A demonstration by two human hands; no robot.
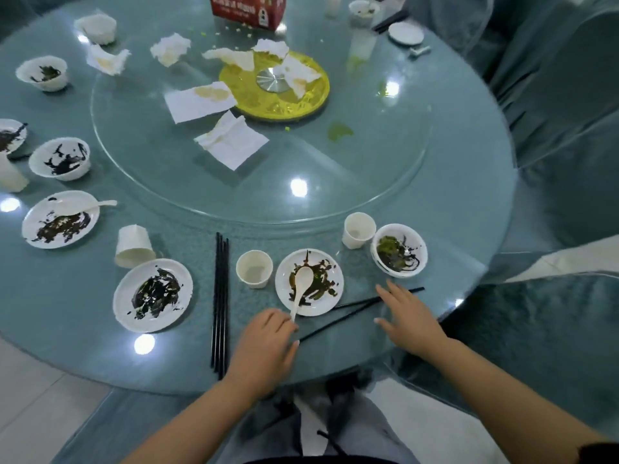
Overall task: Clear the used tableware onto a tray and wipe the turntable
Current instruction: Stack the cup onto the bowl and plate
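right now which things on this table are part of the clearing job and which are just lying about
Part of the job:
dirty plate with spoon
dirty bowl
paper cup
loose chopsticks
used napkins
glass turntable

Just lying about:
red box
chair cover

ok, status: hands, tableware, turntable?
Left hand at spoon handle; grip unclear. Right hand open over chopsticks. Dirty plate uncleared. Napkins litter turntable.
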